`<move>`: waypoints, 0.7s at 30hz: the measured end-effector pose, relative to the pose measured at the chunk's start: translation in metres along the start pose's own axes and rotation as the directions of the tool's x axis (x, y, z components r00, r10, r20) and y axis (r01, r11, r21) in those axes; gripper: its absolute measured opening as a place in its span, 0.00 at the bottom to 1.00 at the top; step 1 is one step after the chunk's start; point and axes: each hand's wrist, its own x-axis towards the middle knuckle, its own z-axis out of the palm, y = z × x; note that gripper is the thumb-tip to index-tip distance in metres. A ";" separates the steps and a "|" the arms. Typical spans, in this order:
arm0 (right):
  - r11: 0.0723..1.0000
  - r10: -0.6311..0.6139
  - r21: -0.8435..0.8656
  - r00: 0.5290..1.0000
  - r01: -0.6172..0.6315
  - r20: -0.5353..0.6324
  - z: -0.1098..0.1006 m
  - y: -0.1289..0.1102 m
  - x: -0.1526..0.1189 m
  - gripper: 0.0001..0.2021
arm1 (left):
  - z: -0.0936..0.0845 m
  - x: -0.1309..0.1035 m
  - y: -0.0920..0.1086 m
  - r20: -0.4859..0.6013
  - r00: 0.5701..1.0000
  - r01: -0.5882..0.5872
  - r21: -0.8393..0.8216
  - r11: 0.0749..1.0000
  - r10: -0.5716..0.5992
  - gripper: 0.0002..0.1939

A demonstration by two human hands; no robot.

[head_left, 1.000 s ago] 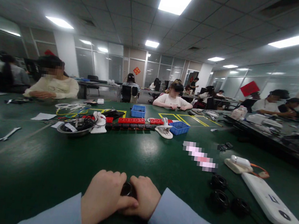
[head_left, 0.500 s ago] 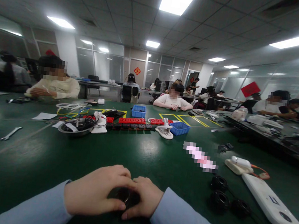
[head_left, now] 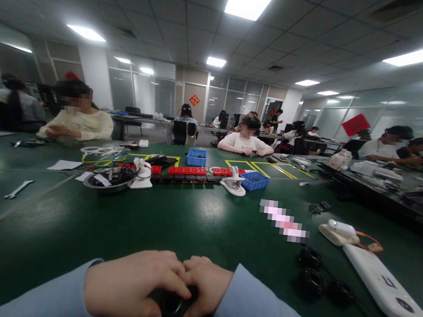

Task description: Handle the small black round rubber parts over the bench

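At the near edge of the green table, my left hand (head_left: 134, 285) and my right hand (head_left: 206, 290) meet at the fingers around a dark, round black part (head_left: 172, 305) with a shiny ring. My left thumb and fingers curl over its left side. The fingers of my right hand wrap its right side, with the thumb pointing down along it. Much of the part is hidden by the hands. Similar black round parts (head_left: 311, 281) with a cable lie on the table to the right.
A white power bank (head_left: 388, 288) and a white earphone case lie at the right. A wrench (head_left: 19, 189) is at the left. Farther off are a metal bowl (head_left: 110, 187) of cables, red blocks (head_left: 187, 171), a white clamp (head_left: 233, 183) and blue baskets (head_left: 196, 157). People sit beyond.
Both hands have moved slightly down, nearer to me, with the black part. More of the part now shows between the thumbs.
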 end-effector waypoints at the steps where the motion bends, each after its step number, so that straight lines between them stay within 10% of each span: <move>1: 1.000 0.000 0.005 1.000 0.000 -0.002 0.000 0.000 0.000 0.26 | 0.000 0.000 0.000 -0.005 1.000 0.005 0.011 1.000 -0.005 0.26; 13: 0.986 0.130 0.116 0.985 -0.117 -0.115 0.009 -0.003 0.000 0.29 | 0.008 0.004 -0.006 -0.109 0.982 0.168 0.118 0.979 -0.156 0.18; 21: 0.956 0.291 0.141 0.898 -0.258 -0.331 0.017 -0.006 0.007 0.31 | 0.014 0.014 0.000 -0.260 0.881 0.452 0.219 0.865 -0.395 0.18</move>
